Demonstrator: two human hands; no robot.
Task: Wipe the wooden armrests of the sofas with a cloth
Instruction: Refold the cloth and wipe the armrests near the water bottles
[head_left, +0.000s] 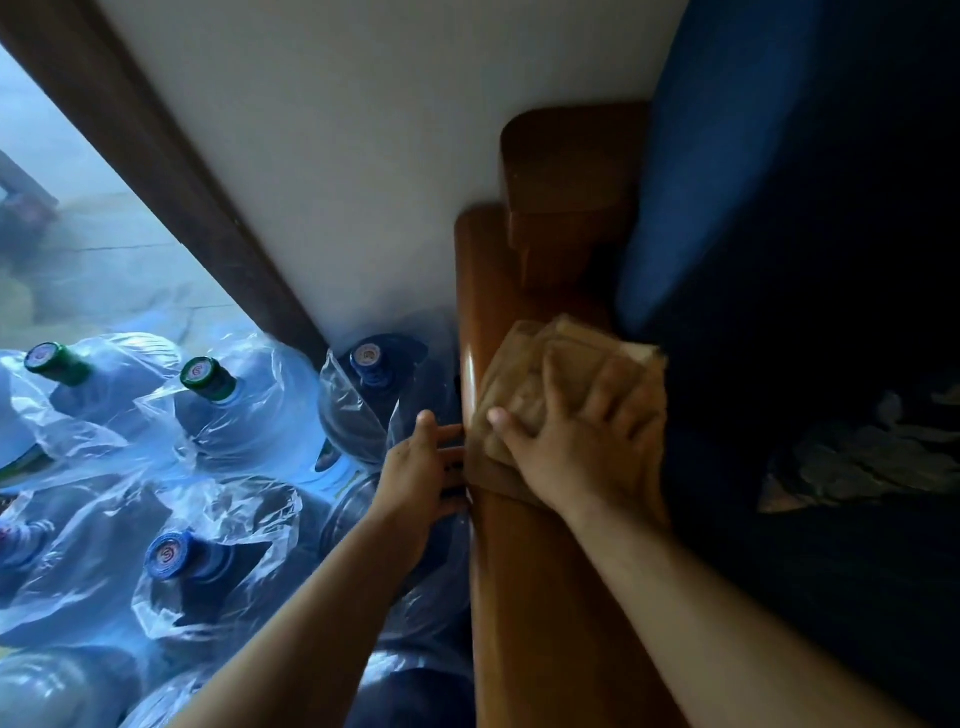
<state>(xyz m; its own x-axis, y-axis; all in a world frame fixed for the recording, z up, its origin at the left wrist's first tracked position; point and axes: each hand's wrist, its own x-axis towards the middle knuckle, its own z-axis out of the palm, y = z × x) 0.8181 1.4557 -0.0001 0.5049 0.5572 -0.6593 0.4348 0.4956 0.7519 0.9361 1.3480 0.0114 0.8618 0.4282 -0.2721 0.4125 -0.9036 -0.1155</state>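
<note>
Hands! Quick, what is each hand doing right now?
Left hand: open, straight fingers touching the outer side of the wooden armrest.
Right hand: open, spread flat, pressing the cloth onto the armrest top.

Folded tan cloth (566, 374) lies flat atop glossy wooden armrest (524, 587).
</note>
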